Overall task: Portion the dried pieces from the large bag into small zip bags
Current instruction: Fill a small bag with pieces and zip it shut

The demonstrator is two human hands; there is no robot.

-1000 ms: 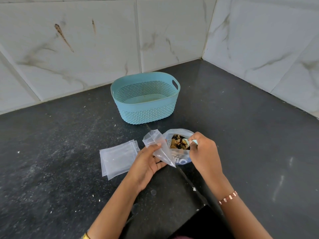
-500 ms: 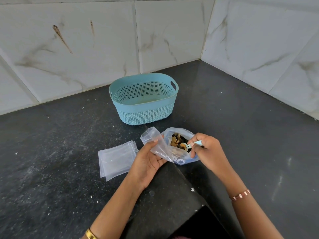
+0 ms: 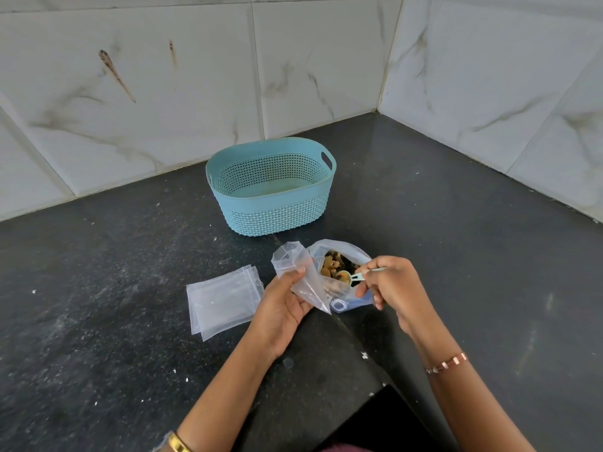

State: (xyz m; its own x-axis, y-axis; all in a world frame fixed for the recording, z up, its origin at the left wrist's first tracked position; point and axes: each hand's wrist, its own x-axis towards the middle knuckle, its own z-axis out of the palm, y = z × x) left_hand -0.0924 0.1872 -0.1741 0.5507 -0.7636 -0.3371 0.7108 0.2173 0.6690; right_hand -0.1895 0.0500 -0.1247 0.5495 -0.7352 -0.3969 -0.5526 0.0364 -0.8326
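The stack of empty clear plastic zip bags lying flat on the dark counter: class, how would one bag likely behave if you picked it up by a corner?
The stack of clear zip bags looks thin and empty, so one is probably very light. The similar small clear bag in the left hand crumples, so expect it to droop. Smooth film may slip.

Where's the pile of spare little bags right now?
The stack of empty zip bags lies flat on the black counter, just left of the left hand and in front of the blue basket.
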